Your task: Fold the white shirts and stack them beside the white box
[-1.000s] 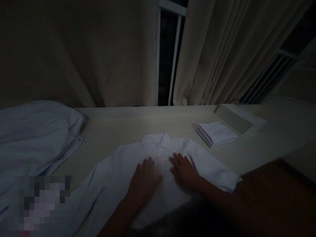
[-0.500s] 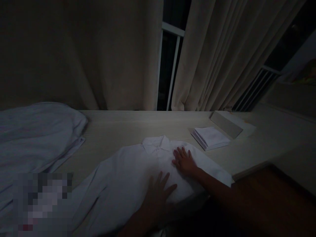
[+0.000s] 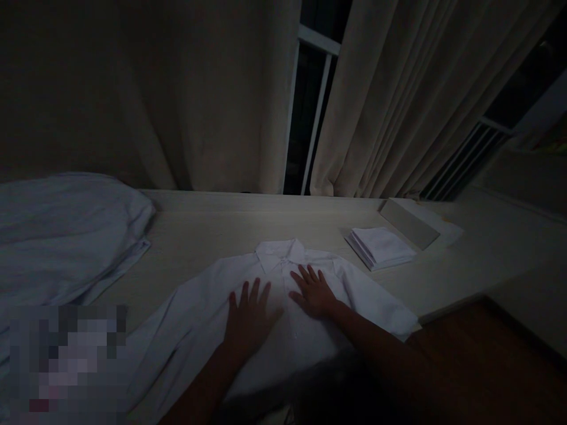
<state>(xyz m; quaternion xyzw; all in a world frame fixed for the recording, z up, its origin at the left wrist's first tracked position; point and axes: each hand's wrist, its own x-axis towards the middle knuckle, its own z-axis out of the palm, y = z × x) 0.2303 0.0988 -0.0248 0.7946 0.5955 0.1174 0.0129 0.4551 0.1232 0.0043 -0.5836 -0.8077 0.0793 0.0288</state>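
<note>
A white collared shirt point(image 3: 208, 307) lies spread front side up on the pale table point(image 3: 199, 227), its collar pointing away from me and its sleeves out to both sides. My left hand point(image 3: 250, 316) rests on the shirt's left front with fingers spread. On the other side of the button line, just below the collar, my right hand point(image 3: 314, 292) lies flat with its fingers apart. Neither hand grips the cloth. The shirt's lower part is in dark shadow near my body.
A heap of white cloth point(image 3: 66, 236) covers the table's left side. At the right are a folded white cloth point(image 3: 383, 247) and a box-like object point(image 3: 411, 221). Beige curtains point(image 3: 212, 100) hang behind. The table's edge drops to a brown floor point(image 3: 460, 336) at right.
My left hand has moved left and farther up the shirt. My right hand has shifted slightly left towards the button line, and the cloth by the right shoulder is now creased.
</note>
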